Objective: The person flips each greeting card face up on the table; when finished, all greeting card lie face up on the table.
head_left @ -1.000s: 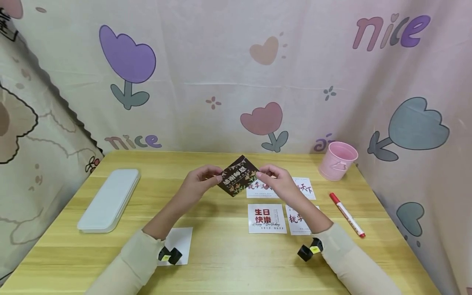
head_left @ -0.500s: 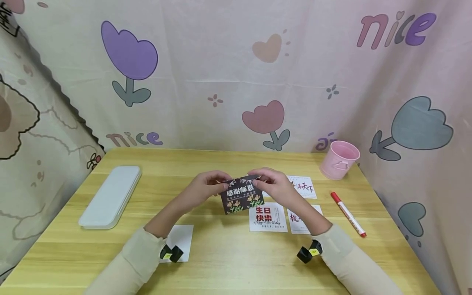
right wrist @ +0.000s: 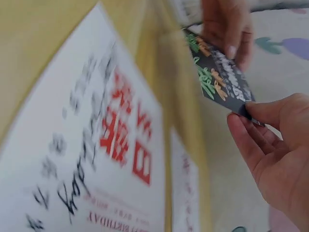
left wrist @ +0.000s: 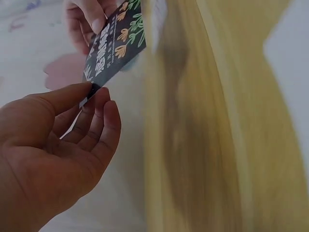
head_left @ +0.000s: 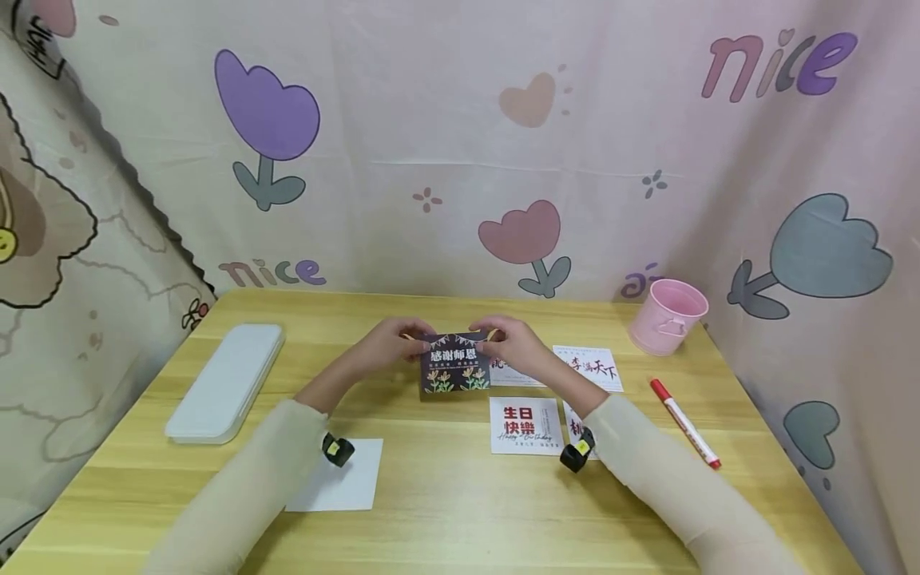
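Note:
Both hands pinch a dark greeting card by its two upper corners. White characters, a bunting line and orange and green flowers are printed on it. The left hand grips the left corner between thumb and fingers; in the left wrist view the left hand shows its thumb on the printed face. At the opposite corner, the right hand does the same, and in the right wrist view the right hand pinches the card's edge. The card is held upright, facing the head camera; whether its lower edge touches the table cannot be told.
White printed cards lie at the right: a birthday card, a back card and others partly under the right arm. A blank white card lies by the left sleeve. Around them are a white case, a pink bucket and a red marker.
The dark card has turned from a diagonal tilt to level, and the hands have shifted slightly left with it. The right hand has regripped from a lower corner to the upper right one.

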`<state>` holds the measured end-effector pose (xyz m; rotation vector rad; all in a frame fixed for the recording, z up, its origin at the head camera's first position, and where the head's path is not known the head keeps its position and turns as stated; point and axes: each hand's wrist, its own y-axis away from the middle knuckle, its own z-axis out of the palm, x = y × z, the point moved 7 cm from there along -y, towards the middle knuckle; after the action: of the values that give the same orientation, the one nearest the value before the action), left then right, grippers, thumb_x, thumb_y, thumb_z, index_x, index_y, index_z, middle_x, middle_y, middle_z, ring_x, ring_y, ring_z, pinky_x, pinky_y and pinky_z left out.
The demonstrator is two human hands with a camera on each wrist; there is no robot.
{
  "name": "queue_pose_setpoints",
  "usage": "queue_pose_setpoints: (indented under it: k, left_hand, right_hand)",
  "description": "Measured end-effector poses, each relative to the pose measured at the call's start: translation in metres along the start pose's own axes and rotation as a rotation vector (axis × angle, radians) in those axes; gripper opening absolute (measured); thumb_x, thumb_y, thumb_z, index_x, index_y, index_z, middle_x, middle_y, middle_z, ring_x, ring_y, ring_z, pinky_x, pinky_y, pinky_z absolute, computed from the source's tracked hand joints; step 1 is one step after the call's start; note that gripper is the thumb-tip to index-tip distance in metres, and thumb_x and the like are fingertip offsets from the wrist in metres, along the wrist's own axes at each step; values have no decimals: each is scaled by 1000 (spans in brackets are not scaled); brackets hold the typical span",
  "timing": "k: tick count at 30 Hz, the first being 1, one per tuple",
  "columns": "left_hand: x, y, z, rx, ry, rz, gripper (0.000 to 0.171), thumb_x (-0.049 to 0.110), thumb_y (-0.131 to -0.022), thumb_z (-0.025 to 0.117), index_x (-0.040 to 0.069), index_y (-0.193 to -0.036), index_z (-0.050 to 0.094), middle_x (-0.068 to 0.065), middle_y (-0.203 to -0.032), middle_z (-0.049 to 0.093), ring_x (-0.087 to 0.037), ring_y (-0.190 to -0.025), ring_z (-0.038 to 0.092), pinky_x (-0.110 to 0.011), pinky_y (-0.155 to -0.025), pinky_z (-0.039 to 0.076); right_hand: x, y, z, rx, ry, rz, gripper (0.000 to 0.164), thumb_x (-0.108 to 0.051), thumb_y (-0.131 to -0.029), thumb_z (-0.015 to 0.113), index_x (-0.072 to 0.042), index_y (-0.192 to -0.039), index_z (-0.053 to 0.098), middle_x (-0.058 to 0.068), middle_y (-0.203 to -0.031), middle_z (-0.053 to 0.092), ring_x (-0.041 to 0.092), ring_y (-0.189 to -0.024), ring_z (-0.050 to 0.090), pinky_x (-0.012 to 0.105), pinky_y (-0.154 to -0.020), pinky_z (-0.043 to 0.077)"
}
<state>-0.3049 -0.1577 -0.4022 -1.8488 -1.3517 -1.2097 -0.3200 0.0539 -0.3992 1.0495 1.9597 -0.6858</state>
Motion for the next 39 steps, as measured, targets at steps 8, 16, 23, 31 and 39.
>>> queue_pose_setpoints:
  k: [8, 16, 23, 31, 39]
  left_hand:
    - [-17, -31, -7, -35, -114, -36, 20, 6, -98, 61, 4, -116, 68, -12, -101, 65, -23, -86, 61, -39, -79, 57]
    - [-30, -49, -6, -81, -267, -54, 20, 8, -98, 63, 3, -117, 69, -11, -104, 65, -21, -79, 54, -28, -65, 47]
    - [-34, -55, -1, -108, -337, -80, 18, 7, -97, 63, 2, -113, 69, -12, -107, 67, -21, -85, 56, -28, -70, 47]
    - [-36, -55, 2, -97, -420, -74, 23, 11, -97, 65, 3, -119, 68, -13, -116, 67, -24, -99, 59, -37, -89, 51]
    - [-22, -33, -17, -69, -391, -42, 37, 21, -101, 61, 5, -134, 60, -15, -127, 62, -31, -117, 58, -48, -101, 48]
  right_hand:
    - [22, -23, 12, -20, 211, 40, 29, -14, -96, 69, -14, -125, 68, 6, -115, 66, 17, -83, 60, 28, -66, 54]
    - [25, -36, 15, -12, 428, 14, 26, -18, -94, 73, -11, -118, 72, 3, -106, 65, 17, -95, 56, 32, -82, 51]
    - [29, -41, 19, -56, 504, -7, 25, -18, -92, 74, -9, -116, 74, 4, -109, 67, 20, -104, 56, 36, -96, 49]
    - [32, -44, 19, -91, 510, -10, 24, -20, -94, 72, -11, -116, 74, 2, -109, 67, 19, -106, 55, 38, -99, 45]
    - [17, -47, -8, 39, 101, 13, 30, -16, -99, 64, -6, -127, 66, 9, -107, 66, 21, -89, 59, 32, -75, 54]
